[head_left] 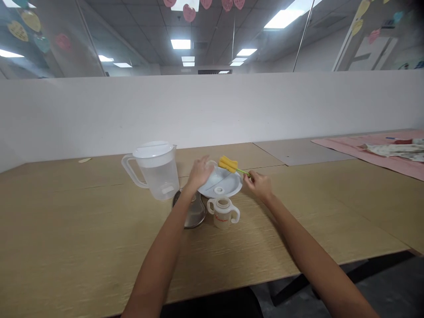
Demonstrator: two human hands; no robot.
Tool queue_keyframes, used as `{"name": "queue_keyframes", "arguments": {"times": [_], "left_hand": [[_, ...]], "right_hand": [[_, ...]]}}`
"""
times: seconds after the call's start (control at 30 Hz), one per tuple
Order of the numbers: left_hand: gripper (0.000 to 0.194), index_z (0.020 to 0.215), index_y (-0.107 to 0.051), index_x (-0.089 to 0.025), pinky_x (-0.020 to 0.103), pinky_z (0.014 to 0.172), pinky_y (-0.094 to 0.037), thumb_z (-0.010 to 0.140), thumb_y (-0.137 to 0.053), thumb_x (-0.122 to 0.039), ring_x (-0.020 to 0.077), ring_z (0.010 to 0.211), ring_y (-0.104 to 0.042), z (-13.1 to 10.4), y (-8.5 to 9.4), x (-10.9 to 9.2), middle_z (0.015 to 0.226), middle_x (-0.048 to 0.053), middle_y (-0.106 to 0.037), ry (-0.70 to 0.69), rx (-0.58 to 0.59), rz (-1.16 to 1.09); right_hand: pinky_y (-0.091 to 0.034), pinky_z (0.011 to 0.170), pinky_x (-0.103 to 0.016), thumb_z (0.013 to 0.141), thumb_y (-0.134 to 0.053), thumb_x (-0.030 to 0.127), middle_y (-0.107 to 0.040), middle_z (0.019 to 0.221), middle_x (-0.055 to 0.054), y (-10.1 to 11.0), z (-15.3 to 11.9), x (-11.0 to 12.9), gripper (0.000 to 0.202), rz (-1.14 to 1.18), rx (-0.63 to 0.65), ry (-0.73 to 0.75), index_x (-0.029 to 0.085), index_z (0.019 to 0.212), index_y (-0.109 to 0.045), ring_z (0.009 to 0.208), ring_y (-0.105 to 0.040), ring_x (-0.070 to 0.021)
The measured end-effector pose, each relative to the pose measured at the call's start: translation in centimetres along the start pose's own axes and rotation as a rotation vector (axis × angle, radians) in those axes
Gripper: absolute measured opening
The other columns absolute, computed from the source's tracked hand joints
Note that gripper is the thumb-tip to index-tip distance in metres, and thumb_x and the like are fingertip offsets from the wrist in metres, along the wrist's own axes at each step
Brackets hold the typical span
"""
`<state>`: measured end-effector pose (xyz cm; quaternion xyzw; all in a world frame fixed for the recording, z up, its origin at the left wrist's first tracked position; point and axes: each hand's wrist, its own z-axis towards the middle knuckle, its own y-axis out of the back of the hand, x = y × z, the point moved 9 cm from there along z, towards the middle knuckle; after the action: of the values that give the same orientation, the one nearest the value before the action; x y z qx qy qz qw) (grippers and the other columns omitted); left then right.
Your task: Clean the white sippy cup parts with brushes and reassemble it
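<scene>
My right hand [259, 184] is closed around the thin green handle of a bottle brush [228, 164] with a yellow sponge head. The sponge is held over the far side of a white divided plate [228, 184]. My left hand [199, 173] is at the plate's left edge, smeared by motion; whether its fingers hold anything is unclear. A small white ring [218, 190] lies in the plate. Nearer to me stands a two-handled baby bottle [222, 213] with an uncovered mouth and red print. Partly behind my left forearm lies a shiny metal tray [196, 215] with a curved rim.
A large clear pitcher [159, 172] with a white lid stands left of the plate. A pink cloth [361, 150] with fabric pieces on it covers the table's far right. A white wall [212, 110] rises behind the table [99, 229], whose front edge is close to me.
</scene>
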<state>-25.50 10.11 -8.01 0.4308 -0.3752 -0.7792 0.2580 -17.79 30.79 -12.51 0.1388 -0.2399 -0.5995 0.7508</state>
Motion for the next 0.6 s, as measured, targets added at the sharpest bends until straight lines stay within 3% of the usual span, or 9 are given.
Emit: {"name": "queue_keyframes", "arguments": {"times": [0.1, 0.2, 0.4, 0.53, 0.6], "left_hand": [[0.043, 0.130, -0.035, -0.024, 0.022, 0.078, -0.049, 0.088, -0.026, -0.027, 0.0129, 0.094, -0.057, -0.6, 3.3, 0.0, 0.119, 0.005, -0.052, 0.112, -0.071, -0.435], [0.038, 0.122, -0.037, -0.023, 0.020, 0.077, -0.049, 0.085, -0.037, -0.027, 0.0106, 0.092, -0.058, -1.8, 3.9, -1.3, 0.114, 0.005, -0.054, 0.116, 0.038, -0.652], [0.050, 0.104, -0.039, -0.017, 0.024, 0.069, -0.047, 0.067, -0.067, -0.035, 0.0139, 0.082, -0.057, -3.2, 3.5, -2.9, 0.103, 0.005, -0.056, 0.017, 0.104, -0.411], [0.044, 0.102, -0.043, -0.017, 0.026, 0.069, -0.044, 0.074, -0.058, -0.047, 0.0158, 0.080, -0.058, -3.6, 3.1, -4.2, 0.095, 0.004, -0.059, -0.040, 0.144, -0.239], [0.044, 0.100, -0.046, -0.016, 0.025, 0.065, -0.043, 0.079, -0.047, -0.055, 0.0158, 0.075, -0.059, -4.1, 2.6, -4.7, 0.087, 0.003, -0.061, -0.034, 0.263, -0.220]], "right_hand": [[-0.027, 0.051, -0.022, 0.085, -0.036, 0.041, -0.052, 0.052, -0.003, -0.2, -0.2, 1.0, 0.040, 0.065, 0.031, 0.080, 0.015, 0.060, -0.053, 0.048, -0.044, -0.0114], [-0.028, 0.052, -0.023, 0.085, -0.037, 0.039, -0.051, 0.052, -0.003, -0.2, -0.3, 2.0, 0.038, 0.092, 0.047, 0.141, 0.015, 0.061, -0.054, 0.050, -0.044, -0.0116], [-0.029, 0.051, -0.022, 0.088, -0.038, 0.036, -0.048, 0.052, -0.001, 0.5, -0.7, 3.3, 0.036, 0.182, -0.016, 0.101, 0.014, 0.066, -0.055, 0.047, -0.041, -0.0102], [-0.031, 0.053, -0.022, 0.089, -0.039, 0.034, -0.050, 0.054, -0.001, 1.1, -1.3, 4.8, 0.032, 0.216, -0.054, 0.172, 0.013, 0.072, -0.057, 0.049, -0.043, -0.0104], [-0.032, 0.053, -0.022, 0.089, -0.037, 0.034, -0.050, 0.054, -0.002, 1.3, -1.3, 4.7, 0.033, 0.217, -0.053, 0.172, 0.014, 0.071, -0.056, 0.050, -0.043, -0.0106]]}}
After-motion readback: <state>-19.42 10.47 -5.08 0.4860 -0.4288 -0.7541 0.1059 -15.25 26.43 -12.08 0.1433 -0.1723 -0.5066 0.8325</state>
